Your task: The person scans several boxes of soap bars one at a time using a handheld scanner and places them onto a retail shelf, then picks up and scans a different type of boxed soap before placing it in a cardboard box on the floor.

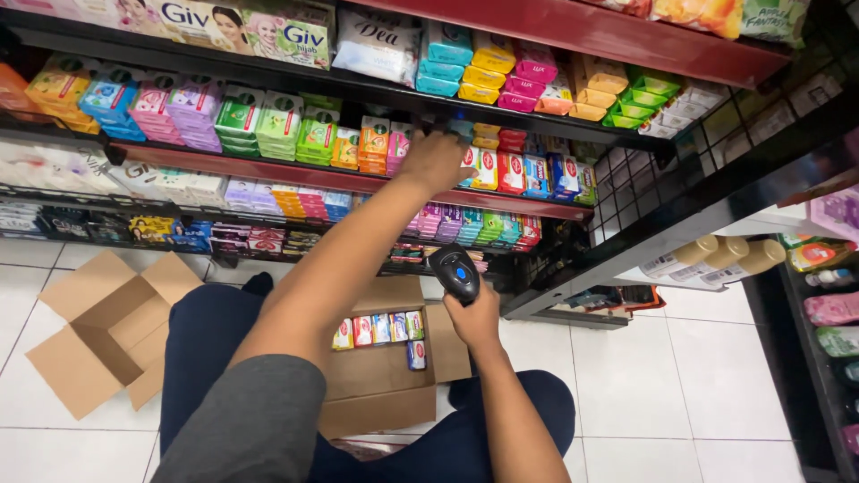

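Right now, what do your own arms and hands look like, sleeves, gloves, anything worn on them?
Both hands are bare, no gloves. The left hand shows no ring or watch from this angle, and the left arm has a short grey sleeve ending above the elbow. The right hand and forearm are uncovered, with no sleeve, band or watch in view.

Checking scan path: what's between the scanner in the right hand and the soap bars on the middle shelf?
Head view: between the black scanner in the right hand and the soap bars sit only the red shelf edge and the lower packs.
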